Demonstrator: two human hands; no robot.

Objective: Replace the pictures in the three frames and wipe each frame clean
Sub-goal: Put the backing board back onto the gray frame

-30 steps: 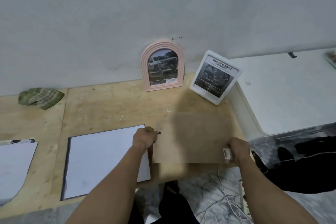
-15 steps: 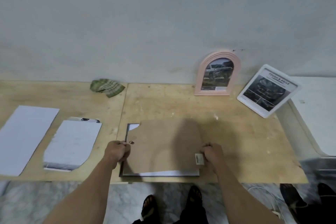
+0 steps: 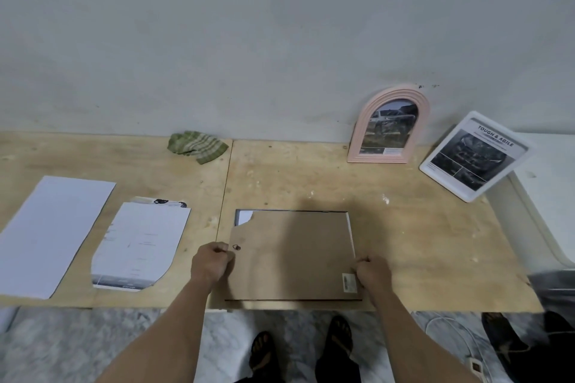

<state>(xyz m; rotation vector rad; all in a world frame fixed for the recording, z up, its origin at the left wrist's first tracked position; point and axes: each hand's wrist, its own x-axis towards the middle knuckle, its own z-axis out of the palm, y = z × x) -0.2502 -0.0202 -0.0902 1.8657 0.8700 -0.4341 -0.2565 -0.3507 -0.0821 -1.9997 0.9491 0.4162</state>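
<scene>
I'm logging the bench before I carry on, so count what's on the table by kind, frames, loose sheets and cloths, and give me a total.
Picture frames: 3, the pink arched frame, the white frame, the frame under the brown backing board that both hands hold
Loose sheets: 2, the white sheet, the cut print
Cloths: 1, the green checked cloth
Total: 6

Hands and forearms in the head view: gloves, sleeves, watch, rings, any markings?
Both bare. Left hand and right hand show no gloves and no visible rings. Forearms are uncovered to the bottom edge of the picture: no sleeves, watch, bands or markings in view. Nothing else is worn on them.
</scene>
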